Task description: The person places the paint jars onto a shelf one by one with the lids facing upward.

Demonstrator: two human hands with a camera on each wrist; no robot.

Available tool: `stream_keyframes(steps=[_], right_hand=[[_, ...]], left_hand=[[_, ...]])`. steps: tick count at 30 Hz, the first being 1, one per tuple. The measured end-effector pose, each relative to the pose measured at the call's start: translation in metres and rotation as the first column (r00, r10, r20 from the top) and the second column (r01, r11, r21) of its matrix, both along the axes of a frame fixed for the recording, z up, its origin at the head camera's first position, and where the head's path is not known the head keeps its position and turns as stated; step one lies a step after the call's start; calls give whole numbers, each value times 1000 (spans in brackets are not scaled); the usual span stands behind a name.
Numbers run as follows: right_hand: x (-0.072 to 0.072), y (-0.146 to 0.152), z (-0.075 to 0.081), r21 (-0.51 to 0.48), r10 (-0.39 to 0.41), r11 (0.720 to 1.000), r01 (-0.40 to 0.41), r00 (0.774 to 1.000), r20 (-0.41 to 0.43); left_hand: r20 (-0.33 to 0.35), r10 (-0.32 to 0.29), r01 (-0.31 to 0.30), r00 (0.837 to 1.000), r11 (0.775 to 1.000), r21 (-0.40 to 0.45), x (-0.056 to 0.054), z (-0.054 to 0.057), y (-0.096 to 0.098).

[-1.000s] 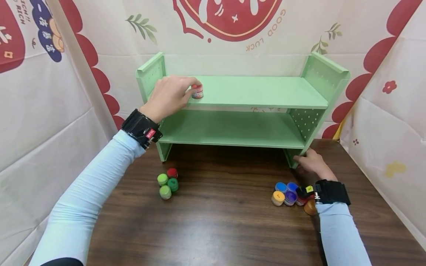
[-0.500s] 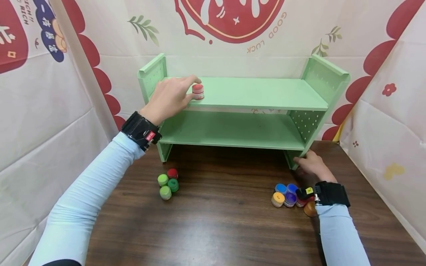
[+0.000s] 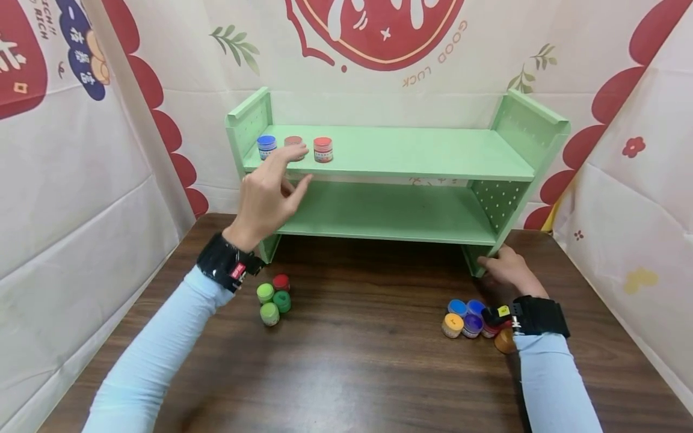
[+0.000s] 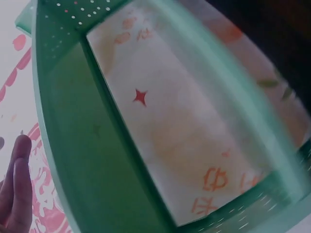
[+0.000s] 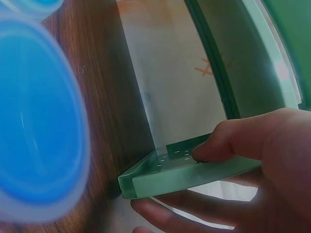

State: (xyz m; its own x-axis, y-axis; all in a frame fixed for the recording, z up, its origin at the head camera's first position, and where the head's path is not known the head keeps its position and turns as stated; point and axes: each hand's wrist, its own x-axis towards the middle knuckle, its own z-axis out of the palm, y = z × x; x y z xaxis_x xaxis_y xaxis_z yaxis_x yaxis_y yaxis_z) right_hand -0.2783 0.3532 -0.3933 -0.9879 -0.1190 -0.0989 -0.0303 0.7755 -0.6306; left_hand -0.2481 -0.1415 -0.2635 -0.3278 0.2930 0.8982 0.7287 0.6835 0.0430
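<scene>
On the left part of the green two-tier shelf's (image 3: pixel 411 150) top board stand a blue-lidded jar (image 3: pixel 267 149), a dull-pink-lidded jar (image 3: pixel 293 141) and a red-lidded jar (image 3: pixel 323 151). My left hand (image 3: pixel 262 201) holds nothing; it hangs in front of the shelf with thumb and fingers apart, hiding part of the pink-lidded jar. At the lower right, my right hand (image 3: pixel 511 272) grips the shelf's side leg. The right wrist view shows its thumb (image 5: pixel 221 141) on the inner face of the leg (image 5: pixel 194 174) and fingers on the outer side.
Left of centre on the brown table (image 3: pixel 346 361) sit several jars with green lids (image 3: pixel 269 313) and a red-lidded one (image 3: pixel 281 282). Near my right wrist are blue (image 3: pixel 457 308), purple (image 3: pixel 473 323), yellow (image 3: pixel 452 323) and other jars. Printed cloth (image 3: pixel 379 108) hangs behind.
My left hand has let go of the red-lidded jar on the top board and drawn back, down and left, uncovering the blue- and pink-lidded jars. The right hand has stayed put.
</scene>
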Motion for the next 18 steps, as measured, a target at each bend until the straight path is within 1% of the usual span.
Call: stream_keyframes(steps=[3,6,8,10,13,14,15,16,17,18], right_hand=[[1,1,0,-1,1,1000,-1,1000,-4],[1,0,-1,4,3,1000,-3,1000,-9],[1,-1,-1,4,1,1000,-1,1000,-9],[0,-1,-2,13,1,1000,-1,1000,-18],[0,-1,-1,29,1,1000,0,1000,-30],[0,-1,-1,34,1,999,0,1000,-31],[0,-1,-1,37,1,999,0,1000,-32],[0,0,0,42,1,999,1,999,-32],[0,0,0,43,-1,999,2,1000,-30],[1,0,1,40,-2,999,3,1000,-27]], left_hand=[[-23,-11,12,1000,999,31,8,-23,-1],[-3,7,-7,1000,999,34,16,-46,-6],[23,20,-21,1000,999,27,21,-61,-9],[51,31,-32,998,999,23,23,-72,-11],[111,60,-61,992,998,2,24,-82,-15],[141,81,-80,987,997,-17,24,-84,-17],[180,106,-100,978,994,-43,23,-86,-18],[221,138,-124,965,989,-78,23,-87,-20],[274,172,-145,946,982,-117,22,-88,-21],[330,210,-164,920,973,-163,22,-89,-23]])
